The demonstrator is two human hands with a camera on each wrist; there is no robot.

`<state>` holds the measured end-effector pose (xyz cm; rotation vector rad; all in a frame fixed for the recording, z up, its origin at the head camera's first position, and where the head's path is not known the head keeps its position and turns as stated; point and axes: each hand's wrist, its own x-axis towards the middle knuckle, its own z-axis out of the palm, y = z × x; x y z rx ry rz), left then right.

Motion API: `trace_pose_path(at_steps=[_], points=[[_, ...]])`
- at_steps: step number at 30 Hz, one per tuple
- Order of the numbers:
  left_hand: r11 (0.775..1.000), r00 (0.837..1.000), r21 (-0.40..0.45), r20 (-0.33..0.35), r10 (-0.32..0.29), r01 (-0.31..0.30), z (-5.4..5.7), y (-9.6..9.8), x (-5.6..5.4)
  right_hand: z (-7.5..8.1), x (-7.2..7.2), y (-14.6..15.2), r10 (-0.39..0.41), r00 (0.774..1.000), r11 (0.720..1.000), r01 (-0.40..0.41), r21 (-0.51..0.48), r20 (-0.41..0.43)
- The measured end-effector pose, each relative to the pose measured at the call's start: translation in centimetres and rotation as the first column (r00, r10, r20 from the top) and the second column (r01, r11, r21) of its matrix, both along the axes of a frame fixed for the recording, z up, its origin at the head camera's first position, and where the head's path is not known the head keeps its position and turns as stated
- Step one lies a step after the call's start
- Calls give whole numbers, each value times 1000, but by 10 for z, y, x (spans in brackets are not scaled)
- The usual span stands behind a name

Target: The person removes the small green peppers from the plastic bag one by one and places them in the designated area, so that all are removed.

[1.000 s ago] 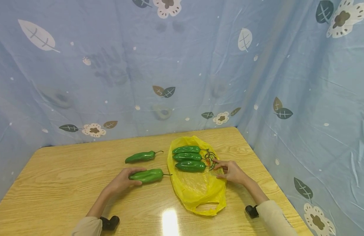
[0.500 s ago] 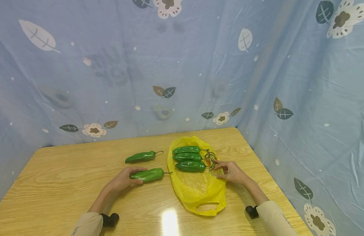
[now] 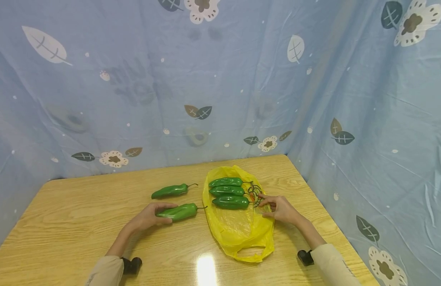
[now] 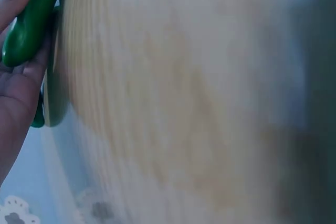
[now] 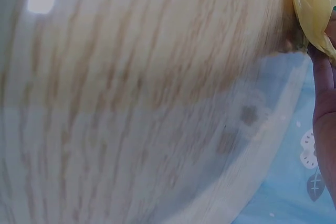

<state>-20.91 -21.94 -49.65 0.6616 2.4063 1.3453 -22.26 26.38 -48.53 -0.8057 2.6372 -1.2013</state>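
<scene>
Three green peppers [image 3: 226, 191] lie side by side inside the yellow bag [image 3: 238, 226] and two are outside it, so the larger share appears in and the smaller left out. Just left of the bag, the left hand [image 3: 151, 215] grips the lighter pepper [image 3: 181, 212] by its tip end, fingers partly spread around it. The right hand [image 3: 282, 208] pinches the bag's right edge between bent fingers. The loose pepper [image 3: 170, 191] rests untouched, farther left of the bag.
</scene>
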Motion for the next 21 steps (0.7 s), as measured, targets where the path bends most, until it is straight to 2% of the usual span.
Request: trace_pose_path(at_steps=[4,7,13,21], points=[[999,998,-32,-55,-35,33,2,-4,-4,1,1,0,1,1000,1000,-1,7,-4],[998,996,-24,-72,-59,57,1,-7,-7,1,2,0,7,1000,1000,-7,13,-20],[999,999,0,-15,-35,35,0,-13,-10,2,2,-1,13,1000,1000,-13,18,-18],[992,996,115,75,-51,42,7,-19,-11,0,0,1,3,999,1000,-2,28,-42]])
